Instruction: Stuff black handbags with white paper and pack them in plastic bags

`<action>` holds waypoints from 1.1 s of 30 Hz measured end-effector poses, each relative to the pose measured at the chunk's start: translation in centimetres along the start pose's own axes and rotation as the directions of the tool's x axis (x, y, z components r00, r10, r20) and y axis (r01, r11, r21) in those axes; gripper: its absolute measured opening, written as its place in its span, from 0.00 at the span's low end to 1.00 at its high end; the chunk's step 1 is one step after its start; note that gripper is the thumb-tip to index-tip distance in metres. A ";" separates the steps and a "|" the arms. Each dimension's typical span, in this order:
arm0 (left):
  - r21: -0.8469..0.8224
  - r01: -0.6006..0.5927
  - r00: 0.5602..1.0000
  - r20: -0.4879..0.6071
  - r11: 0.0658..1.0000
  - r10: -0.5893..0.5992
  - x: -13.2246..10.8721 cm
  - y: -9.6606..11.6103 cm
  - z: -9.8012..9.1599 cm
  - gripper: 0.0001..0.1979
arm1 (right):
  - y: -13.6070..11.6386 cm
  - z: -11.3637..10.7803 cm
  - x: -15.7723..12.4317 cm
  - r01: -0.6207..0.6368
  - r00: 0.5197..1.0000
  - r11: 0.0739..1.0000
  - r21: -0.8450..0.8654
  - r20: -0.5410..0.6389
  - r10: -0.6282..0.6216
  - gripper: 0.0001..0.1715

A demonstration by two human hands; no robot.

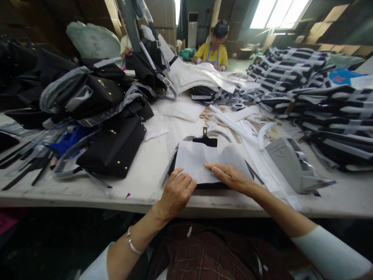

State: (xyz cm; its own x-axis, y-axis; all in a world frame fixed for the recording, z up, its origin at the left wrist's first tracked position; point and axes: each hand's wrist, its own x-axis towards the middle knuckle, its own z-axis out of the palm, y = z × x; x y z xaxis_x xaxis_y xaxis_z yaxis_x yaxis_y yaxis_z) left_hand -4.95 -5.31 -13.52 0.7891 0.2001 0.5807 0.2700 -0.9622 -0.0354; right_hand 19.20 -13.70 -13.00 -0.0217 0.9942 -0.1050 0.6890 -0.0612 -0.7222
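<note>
A white sheet (198,157) lies over a black bag (214,186), whose dark edges show around it. At the far side, a black flap with a metal clasp (205,132) sticks out. My left hand (179,190) is closed, its bent fingers pinching the sheet's near left corner. Stretched out flat, my right hand (230,177) rests on the right part of the sheet with its fingers together and holds nothing.
Black bags (113,144) with wrapped straps pile up at left. Stacked bags (344,112) fill the right. A grey tape dispenser (287,163) stands right of my hands. White rolled tubes (233,126) and paper scraps lie beyond. A person in yellow (214,52) sits across the table.
</note>
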 end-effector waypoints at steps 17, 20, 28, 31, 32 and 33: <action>-0.108 0.191 0.889 0.440 0.976 -0.126 7.3 1.5 2.6 0.08 | 0.1 1.2 0.4 0.169 0.985 0.977 -0.129 -0.016 -0.173 0.19; -0.106 0.274 0.878 0.433 0.956 -0.204 6.2 1.4 5.6 0.10 | -0.3 0.5 0.5 0.024 0.995 0.998 0.057 -0.094 -0.018 0.21; -0.278 0.426 0.871 0.384 0.861 -0.307 4.7 0.6 6.8 0.14 | -2.0 -0.5 2.5 -0.245 0.962 0.969 -0.009 -0.129 0.242 0.05; -0.305 0.444 0.872 0.364 0.842 -0.328 4.7 0.7 6.7 0.16 | -1.8 0.1 2.4 -0.191 0.971 0.981 -0.019 -0.152 0.186 0.03; -0.314 0.442 0.874 0.359 0.840 -0.326 4.7 0.7 6.7 0.16 | -1.6 0.3 2.3 -0.172 0.973 0.984 -0.036 -0.164 0.164 0.02; -0.327 0.440 0.878 0.353 0.837 -0.324 4.6 0.7 6.7 0.16 | -1.4 0.5 2.2 -0.155 0.975 0.986 -0.060 -0.173 0.142 0.02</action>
State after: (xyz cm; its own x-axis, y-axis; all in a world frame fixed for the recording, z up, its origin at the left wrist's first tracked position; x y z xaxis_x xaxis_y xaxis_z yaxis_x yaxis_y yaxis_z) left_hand 2.59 -3.79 -16.32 0.8000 0.5524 0.2340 0.3929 -0.7772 0.4915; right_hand 17.83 -11.50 -12.57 0.2024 0.9755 -0.0866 0.7262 -0.2088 -0.6550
